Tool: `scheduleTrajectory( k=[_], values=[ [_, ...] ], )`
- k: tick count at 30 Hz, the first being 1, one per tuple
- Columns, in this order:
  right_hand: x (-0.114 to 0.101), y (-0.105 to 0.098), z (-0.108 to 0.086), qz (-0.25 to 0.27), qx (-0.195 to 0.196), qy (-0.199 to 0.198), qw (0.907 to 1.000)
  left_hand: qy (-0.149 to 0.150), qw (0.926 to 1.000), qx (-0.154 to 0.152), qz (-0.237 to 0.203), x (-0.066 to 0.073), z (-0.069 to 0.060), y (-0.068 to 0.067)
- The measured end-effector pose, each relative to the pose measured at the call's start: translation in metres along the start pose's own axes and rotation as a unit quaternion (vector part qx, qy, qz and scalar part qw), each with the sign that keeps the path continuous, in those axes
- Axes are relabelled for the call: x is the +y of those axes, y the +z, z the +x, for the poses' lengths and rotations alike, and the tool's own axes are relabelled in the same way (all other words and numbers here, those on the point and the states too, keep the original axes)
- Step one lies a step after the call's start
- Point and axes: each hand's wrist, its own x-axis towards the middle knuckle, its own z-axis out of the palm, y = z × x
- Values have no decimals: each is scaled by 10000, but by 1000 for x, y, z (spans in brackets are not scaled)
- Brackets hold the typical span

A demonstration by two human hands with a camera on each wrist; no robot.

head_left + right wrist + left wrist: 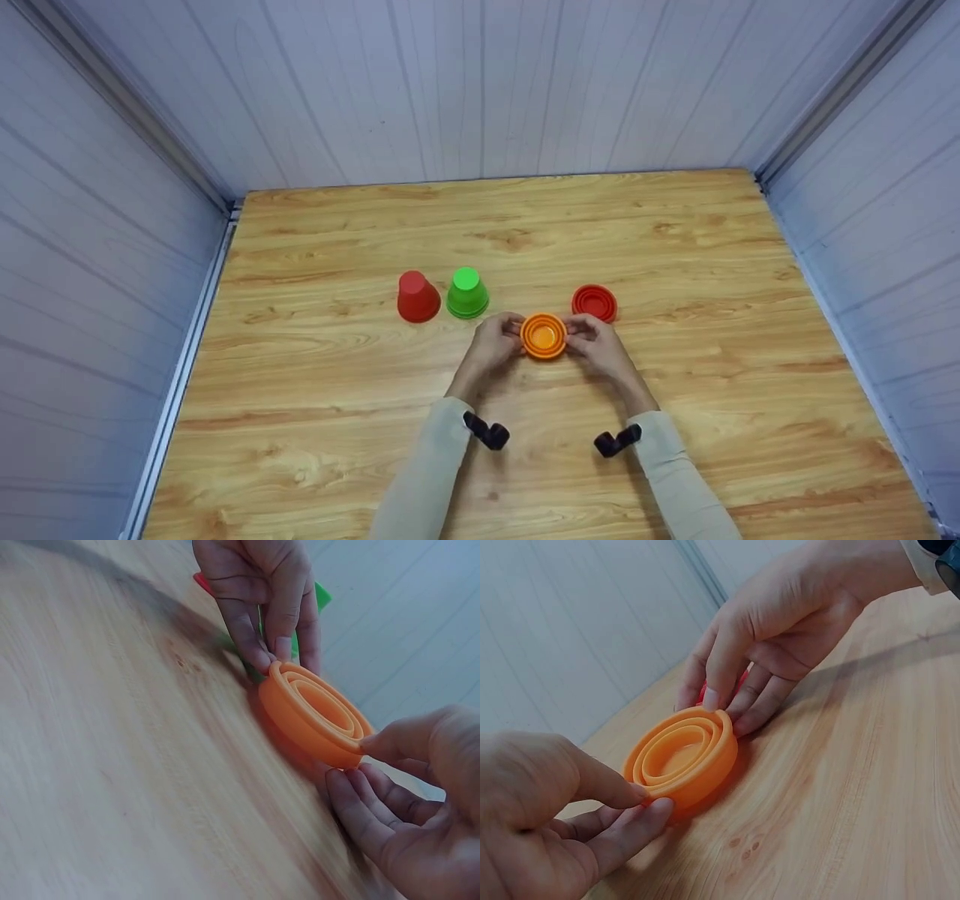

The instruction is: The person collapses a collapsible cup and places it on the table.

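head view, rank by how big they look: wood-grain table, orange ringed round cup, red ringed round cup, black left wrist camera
1. Wood-grain table
2. Orange ringed round cup and red ringed round cup: too alike to rank; the red is partly hidden by the right hand
3. Black left wrist camera

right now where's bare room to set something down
Bare table: behind the green cup to the back wall, left of the upturned red cup, right of the collapsed red cup. Crowded: the middle, where left hand and right hand hold the orange cup.
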Motion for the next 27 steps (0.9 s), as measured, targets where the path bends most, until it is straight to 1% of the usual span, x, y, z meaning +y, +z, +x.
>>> scheduleTrajectory(
  k=[2,4,7,11,13,16,19,27],
  values=[
    [-5,-1,-1,43,-30,93,9999,7,10000,-24,47,1,1,0],
    [-6,-1,-1,127,-72,213,9997,51,9999,-31,158,0,2,1],
    [-7,-1,-2,93,-67,342,9993,100,9995,-66,294,-1,3,2],
    [-2,-1,-1,-193,-10,306,9993,193,9989,-68,432,-3,5,3],
    [-2,-1,-1,-194,-35,323,9993,228,9985,-53,490,-4,5,3],
    [-2,-1,-1,-130,-102,319,9994,254,9984,-81,495,-5,3,2],
    [-2,-1,-2,-74,-158,316,9993,219,9988,-145,410,-5,2,1],
    [-3,-2,-3,53,-123,388,9992,127,9993,-230,253,-4,2,-1]
  ],
)
